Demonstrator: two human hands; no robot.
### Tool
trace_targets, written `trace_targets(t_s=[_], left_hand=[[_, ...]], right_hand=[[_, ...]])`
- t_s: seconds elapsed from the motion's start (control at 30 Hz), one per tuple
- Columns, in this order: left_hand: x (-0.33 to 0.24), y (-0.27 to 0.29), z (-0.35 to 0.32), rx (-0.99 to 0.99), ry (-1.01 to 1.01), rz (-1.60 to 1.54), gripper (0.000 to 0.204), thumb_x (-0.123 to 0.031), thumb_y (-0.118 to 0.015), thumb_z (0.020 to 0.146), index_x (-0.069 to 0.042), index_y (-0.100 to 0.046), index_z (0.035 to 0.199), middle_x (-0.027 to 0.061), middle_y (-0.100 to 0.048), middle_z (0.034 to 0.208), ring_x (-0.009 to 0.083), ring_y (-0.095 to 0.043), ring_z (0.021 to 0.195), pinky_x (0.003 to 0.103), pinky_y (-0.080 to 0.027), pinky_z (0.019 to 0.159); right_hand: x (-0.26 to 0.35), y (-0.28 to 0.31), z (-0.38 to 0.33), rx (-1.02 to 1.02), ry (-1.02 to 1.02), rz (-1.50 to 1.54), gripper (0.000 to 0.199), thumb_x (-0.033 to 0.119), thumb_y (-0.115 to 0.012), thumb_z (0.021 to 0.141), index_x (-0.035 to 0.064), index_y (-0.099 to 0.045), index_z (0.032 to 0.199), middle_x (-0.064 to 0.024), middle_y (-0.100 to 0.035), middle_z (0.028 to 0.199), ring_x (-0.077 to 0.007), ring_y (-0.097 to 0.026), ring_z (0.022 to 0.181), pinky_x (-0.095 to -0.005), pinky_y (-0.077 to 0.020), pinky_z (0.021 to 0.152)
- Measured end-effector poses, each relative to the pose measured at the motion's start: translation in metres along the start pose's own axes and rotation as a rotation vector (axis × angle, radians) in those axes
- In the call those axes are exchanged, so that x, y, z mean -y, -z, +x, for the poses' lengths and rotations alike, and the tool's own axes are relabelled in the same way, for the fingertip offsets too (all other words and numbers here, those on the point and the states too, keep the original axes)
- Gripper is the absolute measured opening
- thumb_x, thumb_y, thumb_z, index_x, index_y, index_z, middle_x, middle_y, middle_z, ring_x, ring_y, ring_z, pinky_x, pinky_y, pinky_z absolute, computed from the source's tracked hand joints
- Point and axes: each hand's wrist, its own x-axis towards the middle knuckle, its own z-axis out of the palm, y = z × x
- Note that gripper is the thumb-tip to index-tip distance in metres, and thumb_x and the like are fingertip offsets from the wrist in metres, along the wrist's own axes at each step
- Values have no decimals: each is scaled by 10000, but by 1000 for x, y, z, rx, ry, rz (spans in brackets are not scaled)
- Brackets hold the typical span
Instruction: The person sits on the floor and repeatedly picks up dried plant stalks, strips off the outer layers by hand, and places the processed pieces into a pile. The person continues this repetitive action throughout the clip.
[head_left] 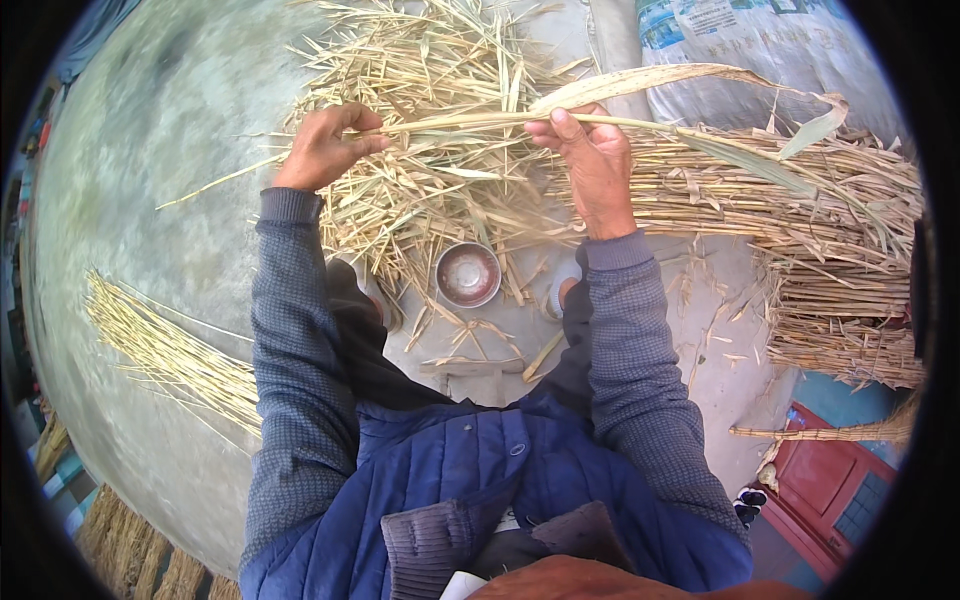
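Observation:
A long pale reed stalk [455, 121] stretches between my two hands, above a heap of dry husks. My left hand [325, 148] pinches its thinner left part between thumb and fingers. Further right, my right hand [594, 170] grips the same stalk with the thumb on top. A dry leaf [660, 80] arches up from the stalk beyond my right hand, and its tip droops at the far right. Below the hands, the heap of stripped leaves [420, 190] spreads over the floor. A small metal bowl [468, 275] sits at its near edge, between my feet.
On the right lies a thick stack of unstripped reeds [700, 185], with a white sack [780, 60] behind it. A bundle of bare yellow stalks [175, 350] rests on the concrete floor [150, 150] at left. A broom [830, 432] and a red door [830, 470] show at lower right.

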Motion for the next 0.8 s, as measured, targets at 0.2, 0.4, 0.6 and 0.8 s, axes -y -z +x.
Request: trace_targets(t_s=[0.2,0.4,0.6,0.8], left_hand=[[-24,-55,19,18,23,-353,268,-267,-799,848,-12,-743,911,64,-707,802,129,-628,717,291,-496,640],[-17,-51,25,-76,101,-723,241,-239,-800,859,-34,-741,969,18,-713,818,96,-624,751,256,-508,703],[2,-38,20,88,71,-294,340,-265,-801,857,-27,-705,1080,33,-707,976,97,-610,878,288,-499,780],[26,-21,17,45,180,-427,212,-239,-788,875,-46,-725,935,15,-715,828,92,-617,750,255,-477,635]], right_hand=[[-6,-13,-2,32,-16,1,239,197,-665,980,-26,-639,1060,-140,-724,992,-195,-724,898,-286,-585,802],[-7,-7,0,114,-34,-29,234,170,-660,980,-18,-606,1108,-157,-706,1033,-244,-721,959,-319,-588,840],[-9,3,0,56,-76,-1,238,159,-662,977,-24,-604,1117,-165,-704,1039,-249,-719,971,-318,-591,832],[-7,10,2,49,-30,30,240,140,-659,975,-34,-595,1128,-179,-702,1054,-242,-723,940,-319,-590,833]])
